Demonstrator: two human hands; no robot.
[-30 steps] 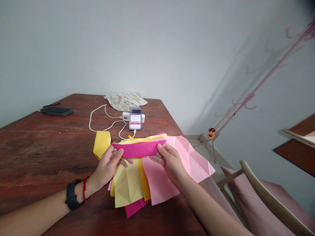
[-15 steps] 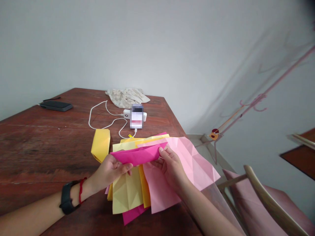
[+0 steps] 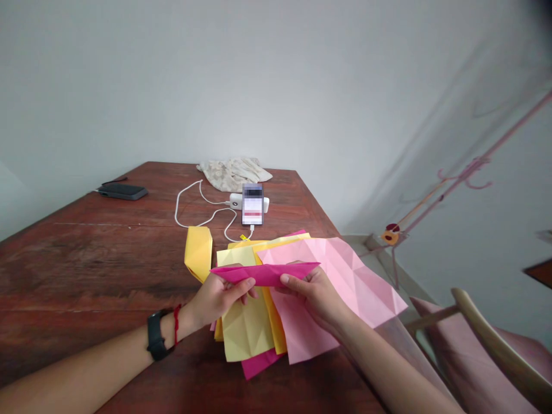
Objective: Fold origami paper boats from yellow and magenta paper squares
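A folded magenta paper is held level in the air, long and narrow, with pointed ends. My left hand pinches its left part, thumb in front and fingers partly hidden behind. On the right part, my right hand grips it with the thumb along the lower edge. Beneath both hands lie creased sheets: a pale yellow sheet, a deeper yellow one, a light pink sheet and a magenta sheet. A folded yellow paper rests left of the pile.
On the wooden table a phone leans on a white power bank with a white cable. A cloth lies behind; a dark device is at left. A chair stands right.
The magenta paper has turned from slanting to level. My right thumb has moved from its upper right end to its lower edge, nearer my left hand. The whole view has shifted slightly.
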